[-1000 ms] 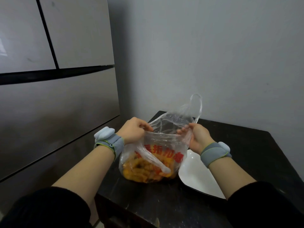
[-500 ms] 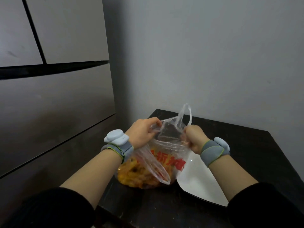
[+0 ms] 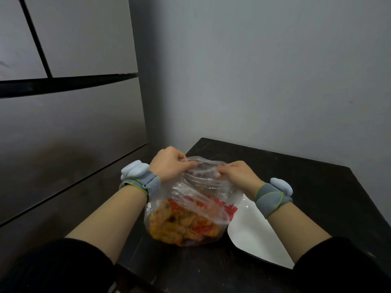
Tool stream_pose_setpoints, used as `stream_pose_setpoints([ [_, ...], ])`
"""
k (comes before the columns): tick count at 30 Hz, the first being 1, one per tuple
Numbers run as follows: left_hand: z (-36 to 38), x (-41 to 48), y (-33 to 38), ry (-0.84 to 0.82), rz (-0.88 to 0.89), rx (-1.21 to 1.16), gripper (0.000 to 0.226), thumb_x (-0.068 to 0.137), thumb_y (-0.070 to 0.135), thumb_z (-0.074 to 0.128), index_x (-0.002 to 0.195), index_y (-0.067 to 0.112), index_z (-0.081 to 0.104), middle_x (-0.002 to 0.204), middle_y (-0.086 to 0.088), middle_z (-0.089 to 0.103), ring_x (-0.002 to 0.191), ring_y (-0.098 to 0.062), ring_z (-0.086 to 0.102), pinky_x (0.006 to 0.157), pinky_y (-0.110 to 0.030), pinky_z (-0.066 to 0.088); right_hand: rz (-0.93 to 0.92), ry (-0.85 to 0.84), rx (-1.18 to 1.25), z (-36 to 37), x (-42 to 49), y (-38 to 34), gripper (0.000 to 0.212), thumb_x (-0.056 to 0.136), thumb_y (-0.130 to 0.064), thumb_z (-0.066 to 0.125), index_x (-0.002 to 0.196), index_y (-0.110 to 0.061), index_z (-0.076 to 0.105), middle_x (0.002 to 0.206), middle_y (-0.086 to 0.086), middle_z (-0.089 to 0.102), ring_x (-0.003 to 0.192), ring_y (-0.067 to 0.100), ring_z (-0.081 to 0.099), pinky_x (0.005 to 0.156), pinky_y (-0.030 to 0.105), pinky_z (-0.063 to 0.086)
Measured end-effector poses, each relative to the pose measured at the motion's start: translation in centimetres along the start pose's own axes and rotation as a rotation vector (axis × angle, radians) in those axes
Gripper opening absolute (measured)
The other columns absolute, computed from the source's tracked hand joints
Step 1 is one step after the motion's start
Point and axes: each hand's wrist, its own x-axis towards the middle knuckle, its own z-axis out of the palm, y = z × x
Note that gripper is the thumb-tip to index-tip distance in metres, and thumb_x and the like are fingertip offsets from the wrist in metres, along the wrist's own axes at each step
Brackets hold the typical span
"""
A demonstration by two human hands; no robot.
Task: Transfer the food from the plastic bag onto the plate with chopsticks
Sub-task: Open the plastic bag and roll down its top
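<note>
Two hands pinch the top of a plastic bag of food, a plate just beside it.

The plastic bag (image 3: 190,210) of orange food (image 3: 179,226) sits on the dark surface (image 3: 317,187) directly below both hands. The white plate (image 3: 251,235) lies just right of the bag, under the right wrist, partly hidden. Left hand (image 3: 169,163) and right hand (image 3: 234,176) each pinch the bunched bag mouth. No chopsticks are visible.

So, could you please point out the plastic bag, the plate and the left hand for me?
plastic bag (image 3: 203,187), head view, on its clear crinkled front.
plate (image 3: 249,235), head view, on its bare white middle.
left hand (image 3: 169,166), head view, on the back of the hand.
</note>
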Motion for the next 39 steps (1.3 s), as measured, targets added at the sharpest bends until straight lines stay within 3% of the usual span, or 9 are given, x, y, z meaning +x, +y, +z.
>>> stream_pose_setpoints([
  [5,-1.6,-0.5,-2.1,-0.153,-0.037,0.087,0.016,0.073,0.019,0.074,0.085,0.027,0.069,0.073,0.009,0.061,0.068,-0.009,0.056,0.058,-0.019,0.04,0.23,0.101,0.562,1.1,0.9,0.8,0.015,0.091,-0.003,0.051,0.08,0.003,0.06,0.074,0.018,0.059,0.07,0.03,0.061,0.074,0.041,0.051],
  [8,-2.4,-1.0,-3.0,-0.129,-0.11,0.052,0.015,0.072,0.015,0.071,0.082,0.027,0.069,0.071,0.009,0.061,0.067,-0.01,0.056,0.057,-0.019,0.041,0.279,0.191,0.642,1.7,1.4,1.5,0.019,0.092,0.0,0.048,0.074,-0.001,0.055,0.067,0.013,0.054,0.058,0.025,0.058,0.069,0.041,0.051],
  [12,-3.0,-1.8,-4.7,-0.001,-0.355,0.144,0.016,0.075,0.026,0.068,0.081,0.012,0.074,0.082,-0.008,0.069,0.079,-0.025,0.064,0.066,-0.031,0.049,0.337,0.211,0.649,2.4,1.5,1.9,0.015,0.095,-0.008,0.053,0.105,0.002,0.057,0.086,0.019,0.065,0.074,0.031,0.066,0.076,0.046,0.057],
  [16,-2.2,-2.7,-4.8,-0.096,-0.568,-0.785,0.018,0.085,0.016,0.06,0.086,0.0,0.068,0.086,-0.016,0.066,0.072,-0.03,0.062,0.075,-0.041,0.055,0.366,0.19,0.611,2.7,1.4,2.2,0.032,0.094,-0.019,0.057,0.119,0.001,0.056,0.103,0.021,0.067,0.09,0.036,0.068,0.087,0.049,0.055],
  [19,-0.8,-2.8,-5.0,-0.173,-0.644,-1.185,0.018,0.092,0.018,0.046,0.079,0.01,0.057,0.077,-0.007,0.055,0.07,-0.024,0.053,0.07,-0.036,0.053,0.376,0.194,0.597,2.9,1.4,2.5,0.033,0.095,-0.024,0.058,0.117,0.001,0.056,0.104,0.021,0.067,0.091,0.034,0.068,0.087,0.047,0.056],
  [28,2.6,-1.7,-5.9,-0.042,-0.712,-1.623,0.006,0.071,0.011,0.046,0.067,0.014,0.043,0.066,-0.003,0.045,0.058,-0.015,0.046,0.06,-0.025,0.041,0.407,0.21,0.601,3.1,2.1,3.0,0.044,0.097,-0.029,0.054,0.125,0.005,0.05,0.108,0.022,0.065,0.098,0.037,0.066,0.092,0.051,0.053],
  [31,2.8,-1.8,-5.4,-0.017,-0.694,-1.861,0.027,0.088,0.01,0.037,0.07,0.0,0.054,0.056,-0.01,0.054,0.041,-0.017,0.054,0.039,-0.021,0.048,0.449,0.131,0.657,3.1,2.7,3.0,0.038,0.098,-0.028,0.053,0.123,0.0,0.054,0.109,0.024,0.067,0.098,0.04,0.067,0.09,0.055,0.053],
  [35,3.7,-1.8,-5.6,-0.143,-0.583,-2.135,0.021,0.087,0.006,0.046,0.078,-0.009,0.057,0.062,-0.015,0.057,0.043,-0.021,0.06,0.038,-0.028,0.051,0.469,0.032,0.714,3.2,3.5,3.1,0.031,0.097,-0.027,0.054,0.118,-0.006,0.062,0.109,0.021,0.07,0.097,0.037,0.069,0.086,0.052,0.056],
  [39,4.5,-0.9,-7.0,-0.223,-0.589,-2.134,0.009,0.075,-0.001,0.058,0.067,0.001,0.053,0.055,-0.005,0.045,0.033,-0.01,0.039,0.026,-0.016,0.033,0.461,-0.057,0.841,3.2,4.3,3.3,0.034,0.091,-0.02,0.06,0.122,-0.006,0.062,0.1,0.016,0.068,0.086,0.029,0.066,0.082,0.045,0.056],
])
